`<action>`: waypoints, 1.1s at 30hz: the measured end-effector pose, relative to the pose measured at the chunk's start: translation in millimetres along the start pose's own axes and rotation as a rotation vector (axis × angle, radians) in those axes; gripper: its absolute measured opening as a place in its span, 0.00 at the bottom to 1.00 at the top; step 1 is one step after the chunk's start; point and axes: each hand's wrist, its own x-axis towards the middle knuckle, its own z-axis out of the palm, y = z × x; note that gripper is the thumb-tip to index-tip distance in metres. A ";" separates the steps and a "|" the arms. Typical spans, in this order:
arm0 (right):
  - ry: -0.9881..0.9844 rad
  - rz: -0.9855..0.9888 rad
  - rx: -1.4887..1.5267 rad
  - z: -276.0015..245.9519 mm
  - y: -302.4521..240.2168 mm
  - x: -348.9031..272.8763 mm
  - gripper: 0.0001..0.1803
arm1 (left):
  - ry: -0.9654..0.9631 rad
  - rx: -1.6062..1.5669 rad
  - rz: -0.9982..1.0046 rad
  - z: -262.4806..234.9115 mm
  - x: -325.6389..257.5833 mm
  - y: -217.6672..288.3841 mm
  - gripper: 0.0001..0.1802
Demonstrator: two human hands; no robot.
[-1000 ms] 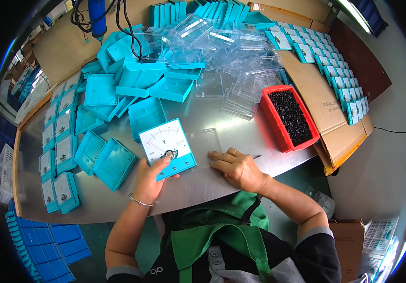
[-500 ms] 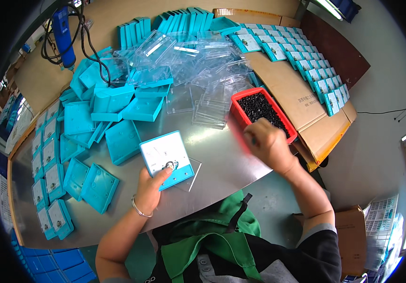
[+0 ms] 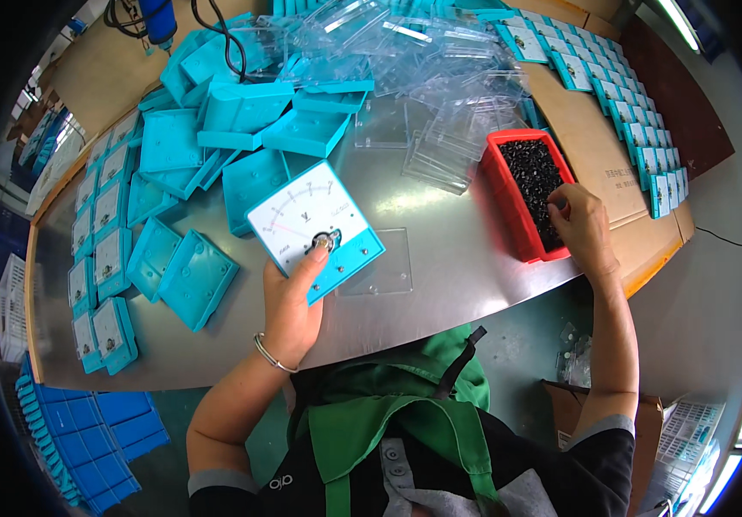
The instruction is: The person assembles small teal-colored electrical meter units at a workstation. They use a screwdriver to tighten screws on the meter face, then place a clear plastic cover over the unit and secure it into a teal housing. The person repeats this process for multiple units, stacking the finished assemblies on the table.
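My left hand grips a square panel meter by its lower edge, the thumb lying on the small metal mechanism at the dial's base. The meter has a white dial face and a teal base, and is held tilted above the metal table. Under it, a flat clear plastic cover lies on the tabletop. My right hand is at the right side of a red bin, its fingertips pinched together over the small black parts inside. Whatever those fingers hold is too small to make out.
Empty teal cases are heaped at the left, beside stacked meters. Clear covers pile up at the back. More meters stand in rows on cardboard at the right. A blue corded tool hangs at upper left.
The whole view has shifted, so the table sits higher in the picture. The meter has turned in my left hand. My right hand, blurred before, now pinches at the bin's right side.
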 end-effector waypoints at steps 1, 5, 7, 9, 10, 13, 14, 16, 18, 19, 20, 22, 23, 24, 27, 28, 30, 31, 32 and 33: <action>0.009 -0.024 -0.035 -0.8 -4.8 2.5 0.06 | -0.020 0.027 -0.012 -1.5 5.3 0.5 0.19; 0.065 -0.122 -0.175 14.0 9.3 -0.3 0.06 | -0.092 0.092 -0.077 0.1 15.9 -13.7 0.18; 0.113 -0.173 -0.117 11.9 0.9 4.3 0.07 | -0.092 0.090 -0.074 -1.4 19.9 -25.2 0.19; 0.137 -0.165 0.045 2.9 -21.5 -2.2 0.07 | -0.041 0.006 -0.110 -4.5 19.6 -26.9 0.19; 0.068 -0.168 0.161 -1.4 -42.4 -6.5 0.08 | -0.020 -0.034 -0.130 -5.1 18.8 -27.4 0.19; -0.137 -0.216 0.451 9.4 -106.4 -18.4 0.06 | 0.034 -0.036 -0.064 -4.0 13.5 -31.3 0.18; -0.203 -0.257 0.509 21.0 -118.5 -21.2 0.05 | 0.029 -0.040 -0.067 -4.5 13.7 -30.3 0.18; -0.316 -0.342 0.552 51.0 -126.5 -22.5 0.06 | 0.012 -0.052 -0.078 -4.1 15.2 -27.9 0.18; -0.398 -0.373 0.510 67.2 -135.4 -23.7 0.07 | -0.003 -0.048 -0.057 -4.2 14.9 -23.4 0.18; -0.441 -0.390 0.490 73.5 -138.6 -23.6 0.07 | -0.006 -0.044 -0.045 -5.4 15.0 -21.9 0.18; -0.421 -0.432 0.504 78.3 -140.3 -23.4 0.08 | -0.016 -0.044 -0.036 -7.0 16.1 -22.1 0.18; -0.388 -0.516 0.527 85.8 -143.3 -23.2 0.09 | -0.032 -0.048 -0.018 -10.6 18.0 -24.3 0.18; -0.380 -0.530 0.525 88.5 -144.6 -23.5 0.09 | -0.020 -0.054 -0.044 -11.0 18.3 -24.2 0.18; -0.372 -0.543 0.522 90.8 -145.6 -24.1 0.09 | -0.008 -0.061 -0.070 -10.8 18.3 -23.9 0.17; -0.354 -0.602 0.490 93.4 -148.4 -24.0 0.09 | 0.019 -0.074 -0.085 -9.7 18.4 -26.9 0.17; -0.346 -0.624 0.478 94.3 -149.5 -23.7 0.10 | 0.026 -0.075 -0.079 -9.4 18.4 -27.7 0.17; -0.325 -0.643 0.462 98.3 -149.8 -23.1 0.10 | 0.026 -0.061 -0.076 -8.6 17.5 -29.2 0.16; -0.314 -0.652 0.453 99.7 -149.3 -22.8 0.10 | 0.025 -0.055 -0.075 -8.2 17.0 -29.7 0.16; -0.310 -0.678 0.426 99.9 -148.5 -23.0 0.11 | 0.019 -0.053 -0.078 -7.9 16.5 -29.6 0.16; -0.306 -0.705 0.399 100.0 -147.3 -23.5 0.11 | 0.015 -0.053 -0.079 -7.8 16.2 -29.4 0.16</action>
